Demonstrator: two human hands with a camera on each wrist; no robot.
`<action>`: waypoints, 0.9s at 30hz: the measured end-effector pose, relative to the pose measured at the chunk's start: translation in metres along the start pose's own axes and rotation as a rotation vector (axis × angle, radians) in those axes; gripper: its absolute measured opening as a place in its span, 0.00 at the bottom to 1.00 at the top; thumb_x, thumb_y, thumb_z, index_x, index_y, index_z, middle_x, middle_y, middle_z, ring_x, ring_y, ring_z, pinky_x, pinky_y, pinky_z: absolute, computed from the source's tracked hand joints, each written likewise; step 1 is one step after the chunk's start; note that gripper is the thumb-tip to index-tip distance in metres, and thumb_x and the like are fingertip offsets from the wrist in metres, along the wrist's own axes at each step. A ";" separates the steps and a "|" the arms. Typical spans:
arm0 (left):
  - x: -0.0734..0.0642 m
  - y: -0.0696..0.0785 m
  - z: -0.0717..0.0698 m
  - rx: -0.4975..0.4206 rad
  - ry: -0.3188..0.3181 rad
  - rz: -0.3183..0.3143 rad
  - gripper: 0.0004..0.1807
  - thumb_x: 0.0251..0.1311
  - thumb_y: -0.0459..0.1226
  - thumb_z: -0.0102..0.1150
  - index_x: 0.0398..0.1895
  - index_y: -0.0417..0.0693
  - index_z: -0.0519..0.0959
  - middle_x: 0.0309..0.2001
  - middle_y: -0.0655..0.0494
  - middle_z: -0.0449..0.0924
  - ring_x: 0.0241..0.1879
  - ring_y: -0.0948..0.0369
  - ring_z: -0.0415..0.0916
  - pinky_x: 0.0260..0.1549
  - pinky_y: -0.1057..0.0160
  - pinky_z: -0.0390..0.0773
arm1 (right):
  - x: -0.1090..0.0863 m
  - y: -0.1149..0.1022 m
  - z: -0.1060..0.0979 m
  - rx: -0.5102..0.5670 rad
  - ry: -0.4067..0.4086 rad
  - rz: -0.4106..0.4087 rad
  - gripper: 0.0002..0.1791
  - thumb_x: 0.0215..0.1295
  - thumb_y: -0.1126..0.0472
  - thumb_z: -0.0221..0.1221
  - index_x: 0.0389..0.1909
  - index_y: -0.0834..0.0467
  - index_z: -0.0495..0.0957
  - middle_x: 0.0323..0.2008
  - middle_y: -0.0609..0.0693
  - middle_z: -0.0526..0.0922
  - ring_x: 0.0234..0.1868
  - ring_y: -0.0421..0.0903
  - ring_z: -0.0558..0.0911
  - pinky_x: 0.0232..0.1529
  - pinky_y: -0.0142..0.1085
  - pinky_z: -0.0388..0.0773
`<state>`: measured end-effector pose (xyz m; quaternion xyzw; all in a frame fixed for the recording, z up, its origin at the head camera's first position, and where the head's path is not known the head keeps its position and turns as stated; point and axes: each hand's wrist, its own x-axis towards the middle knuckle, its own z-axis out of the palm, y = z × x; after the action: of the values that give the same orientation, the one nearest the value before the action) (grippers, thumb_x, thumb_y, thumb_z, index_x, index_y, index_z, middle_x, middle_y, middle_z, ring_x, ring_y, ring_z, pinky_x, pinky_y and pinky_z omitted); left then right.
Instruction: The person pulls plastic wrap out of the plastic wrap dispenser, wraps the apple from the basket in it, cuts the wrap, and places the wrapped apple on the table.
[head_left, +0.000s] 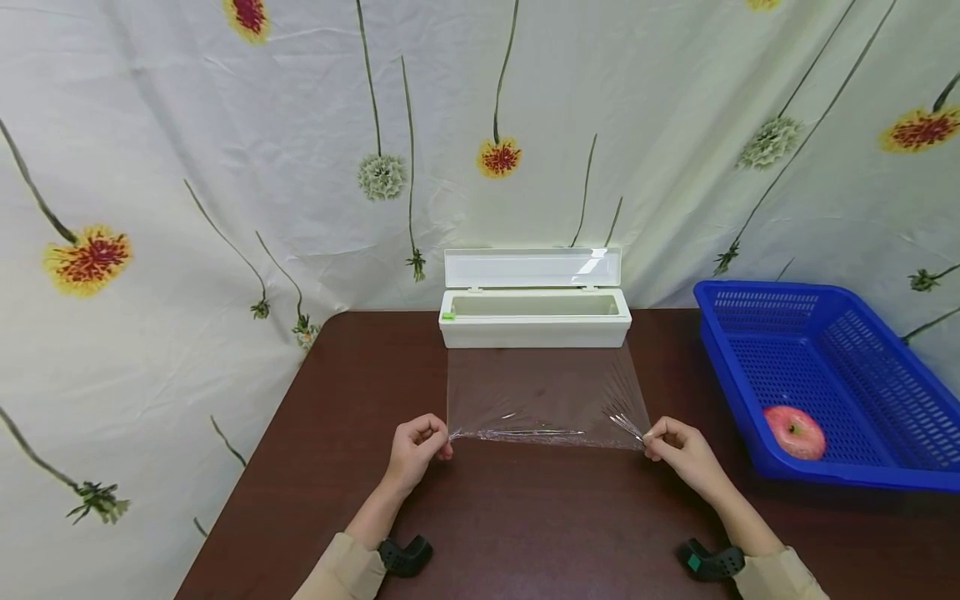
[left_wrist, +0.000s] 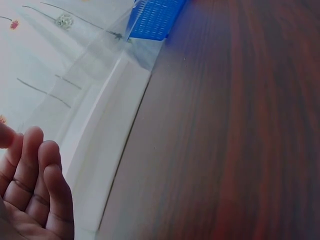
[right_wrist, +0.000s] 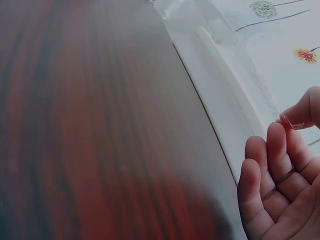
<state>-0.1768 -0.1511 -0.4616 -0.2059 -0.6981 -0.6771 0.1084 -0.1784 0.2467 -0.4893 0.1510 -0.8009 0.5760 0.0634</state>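
Beige sleeves come in nearest me, each with a black wrist strap below it, over the dark wooden table. Past them, the left hand pinches one near corner of a sheet of clear film, and the right hand pinches the other, where the plastic gathers into creases. Between the two hands and the far edge of the table the film is spread out, the brown wood showing through it. Toward the table's right side sits a blue basket, a red apple lying in its near left corner. Beyond the film, by the far edge, stands a long white box, lid raised, a green tab at its left end. Behind everything hangs a pale flowered cloth.
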 end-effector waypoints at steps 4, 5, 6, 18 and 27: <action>-0.001 -0.001 -0.001 -0.020 -0.033 0.002 0.08 0.50 0.14 0.45 0.19 0.27 0.70 0.14 0.33 0.69 0.15 0.66 0.74 0.15 0.67 0.75 | -0.001 0.002 -0.002 -0.010 -0.023 0.009 0.04 0.59 0.74 0.57 0.27 0.65 0.75 0.22 0.47 0.78 0.23 0.42 0.78 0.26 0.34 0.76; -0.001 -0.001 -0.001 -0.023 -0.037 -0.003 0.08 0.50 0.14 0.45 0.19 0.27 0.70 0.14 0.33 0.69 0.15 0.66 0.73 0.15 0.67 0.75 | -0.002 0.002 -0.002 -0.011 -0.030 0.010 0.04 0.59 0.74 0.57 0.27 0.65 0.75 0.22 0.48 0.79 0.23 0.43 0.78 0.27 0.34 0.77; -0.001 -0.001 -0.001 -0.026 -0.041 -0.008 0.08 0.50 0.14 0.45 0.19 0.27 0.70 0.14 0.33 0.69 0.15 0.66 0.73 0.15 0.67 0.75 | -0.002 0.002 -0.003 -0.012 -0.037 0.013 0.04 0.59 0.74 0.57 0.27 0.65 0.75 0.22 0.48 0.79 0.23 0.43 0.78 0.27 0.34 0.77; -0.003 -0.002 -0.005 -0.016 -0.102 -0.022 0.09 0.48 0.14 0.44 0.18 0.27 0.69 0.13 0.33 0.68 0.15 0.65 0.72 0.15 0.68 0.74 | -0.006 -0.024 -0.005 -0.058 -0.094 -0.015 0.04 0.58 0.76 0.56 0.26 0.67 0.75 0.21 0.50 0.78 0.22 0.46 0.77 0.26 0.35 0.77; -0.003 -0.002 -0.003 0.037 -0.096 -0.097 0.07 0.49 0.16 0.47 0.19 0.27 0.71 0.15 0.31 0.70 0.15 0.64 0.73 0.15 0.67 0.74 | -0.005 0.004 -0.007 -0.053 -0.074 0.018 0.04 0.61 0.69 0.59 0.34 0.67 0.79 0.24 0.56 0.81 0.23 0.42 0.78 0.24 0.35 0.78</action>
<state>-0.1757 -0.1549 -0.4641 -0.2021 -0.7240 -0.6579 0.0459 -0.1750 0.2551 -0.4919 0.1634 -0.8190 0.5491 0.0327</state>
